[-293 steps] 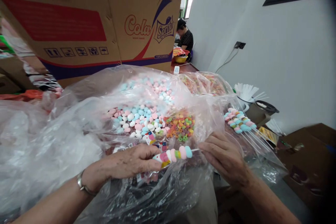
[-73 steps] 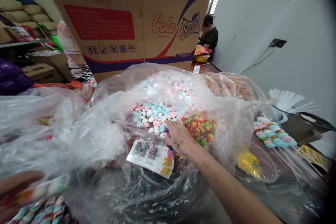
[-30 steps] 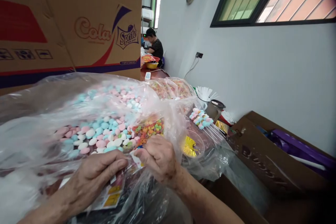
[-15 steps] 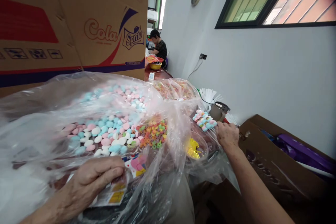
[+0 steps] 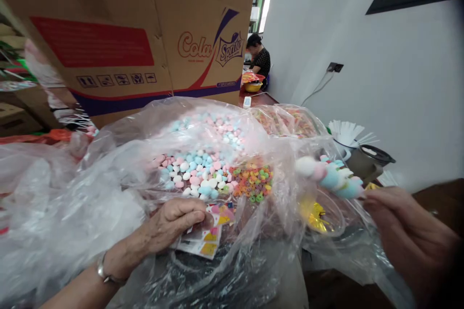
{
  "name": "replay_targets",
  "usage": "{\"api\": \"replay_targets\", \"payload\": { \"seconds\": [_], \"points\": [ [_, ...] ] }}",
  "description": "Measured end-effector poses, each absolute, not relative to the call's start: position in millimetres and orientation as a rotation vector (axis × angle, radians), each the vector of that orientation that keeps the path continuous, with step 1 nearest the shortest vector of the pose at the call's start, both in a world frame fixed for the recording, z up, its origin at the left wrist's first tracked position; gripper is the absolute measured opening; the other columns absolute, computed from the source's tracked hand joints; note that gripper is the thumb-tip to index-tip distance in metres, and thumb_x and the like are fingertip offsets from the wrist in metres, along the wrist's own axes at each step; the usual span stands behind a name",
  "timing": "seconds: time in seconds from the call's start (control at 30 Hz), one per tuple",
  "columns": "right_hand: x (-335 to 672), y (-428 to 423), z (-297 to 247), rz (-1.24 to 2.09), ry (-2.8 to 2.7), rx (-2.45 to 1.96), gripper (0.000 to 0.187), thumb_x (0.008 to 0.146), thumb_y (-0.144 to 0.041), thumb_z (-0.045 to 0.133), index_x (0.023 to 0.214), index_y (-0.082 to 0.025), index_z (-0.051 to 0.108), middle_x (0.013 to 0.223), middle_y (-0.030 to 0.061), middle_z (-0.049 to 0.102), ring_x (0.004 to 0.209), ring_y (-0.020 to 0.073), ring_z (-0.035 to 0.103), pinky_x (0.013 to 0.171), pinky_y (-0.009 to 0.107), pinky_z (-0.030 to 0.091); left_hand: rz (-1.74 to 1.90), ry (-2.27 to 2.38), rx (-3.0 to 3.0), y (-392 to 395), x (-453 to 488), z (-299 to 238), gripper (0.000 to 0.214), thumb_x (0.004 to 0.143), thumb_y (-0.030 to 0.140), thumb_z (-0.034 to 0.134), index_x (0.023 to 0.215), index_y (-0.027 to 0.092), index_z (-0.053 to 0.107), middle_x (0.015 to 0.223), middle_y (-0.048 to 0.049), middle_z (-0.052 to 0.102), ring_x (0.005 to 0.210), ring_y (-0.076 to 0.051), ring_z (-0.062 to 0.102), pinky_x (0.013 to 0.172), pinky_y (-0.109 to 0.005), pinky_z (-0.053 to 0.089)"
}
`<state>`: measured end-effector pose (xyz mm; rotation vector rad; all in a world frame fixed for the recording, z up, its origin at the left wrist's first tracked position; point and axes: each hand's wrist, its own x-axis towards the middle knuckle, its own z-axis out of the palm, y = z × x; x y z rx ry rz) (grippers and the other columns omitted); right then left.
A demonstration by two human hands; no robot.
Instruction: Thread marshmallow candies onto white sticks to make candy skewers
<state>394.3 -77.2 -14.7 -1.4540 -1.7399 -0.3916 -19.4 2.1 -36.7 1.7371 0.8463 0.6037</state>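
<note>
My right hand (image 5: 409, 231), blurred at the right, pinches the lower end of a marshmallow skewer (image 5: 333, 178) with pink, white and blue pieces. The skewer points up and left. Other skewers partly show behind it. At the lower middle, my left hand (image 5: 170, 224) is closed on the edge of a printed clear plastic bag (image 5: 208, 244), one of several lying together. Beyond it lie loose pastel marshmallows (image 5: 195, 171) and small coloured rings (image 5: 253, 183) inside a large clear plastic sheet. Gold twist ties (image 5: 319, 217) sit in a round clear tub between my hands.
A large cardboard carton (image 5: 119, 48) stands at the back left. White sticks (image 5: 346, 133) fill a mug at the right, beside a dark lidded pot (image 5: 371, 161). A person (image 5: 261, 58) sits at the far end. Crumpled plastic (image 5: 97, 217) covers the left side.
My right hand has drawn a marshmallow skewer from the bunch and brought it nearer, to the right. The view has turned left. My left hand stays on the printed bags.
</note>
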Motion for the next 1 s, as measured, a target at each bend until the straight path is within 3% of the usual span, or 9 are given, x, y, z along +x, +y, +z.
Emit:
{"api": "replay_targets", "payload": {
  "seconds": [0.1,0.27,0.6,0.83,1.0],
  "points": [
    [355,-76,-1,-0.283,-1.988,-1.224,0.021,0.093,-0.023,0.055,0.107,-0.036,0.065,0.087,0.0065,0.069,0.082,0.0228,0.064,0.074,0.04,0.051,0.591,0.824,1.695,2,-19,-36,0.037,0.093,0.042,0.053,0.071,0.016,0.067,0.065,0.0008,0.057,0.06,-0.013,0.048,0.055,-0.022,0.037],
    [329,-66,5,-0.408,-2.166,-1.065,0.015,0.095,-0.023,0.052,0.103,-0.027,0.065,0.084,0.0042,0.07,0.079,0.0213,0.062,0.074,0.037,0.048,0.572,0.819,1.667,1,-22,-37,0.039,0.092,0.045,0.053,0.07,0.016,0.066,0.06,0.0018,0.055,0.056,-0.012,0.047,0.05,-0.021,0.035],
    [326,-56,3,-0.396,-2.275,-1.014,0.017,0.092,-0.017,0.053,0.101,-0.025,0.065,0.081,0.0028,0.069,0.08,0.0197,0.06,0.079,0.035,0.046,0.482,0.782,1.682,5,-22,-29,0.035,0.093,0.04,0.053,0.071,0.017,0.066,0.063,0.0022,0.055,0.059,-0.012,0.047,0.055,-0.022,0.035],
    [324,-54,2,-0.301,-2.322,-0.964,0.016,0.092,-0.012,0.052,0.099,-0.019,0.065,0.077,0.0028,0.066,0.073,0.0175,0.054,0.071,0.033,0.042,0.422,0.807,1.682,8,-21,-29,0.04,0.092,0.047,0.052,0.067,0.017,0.061,0.061,0.0025,0.051,0.058,-0.013,0.044,0.054,-0.023,0.033],
    [309,-54,-4,-0.228,-2.38,-0.938,0.014,0.093,-0.01,0.051,0.098,-0.018,0.062,0.078,0.0035,0.065,0.074,0.0184,0.049,0.07,0.035,0.036,0.355,0.714,1.782,8,-17,-29,0.038,0.095,0.042,0.049,0.07,0.017,0.062,0.066,0.0015,0.051,0.061,-0.013,0.045,0.057,-0.023,0.035]
  ]
}}
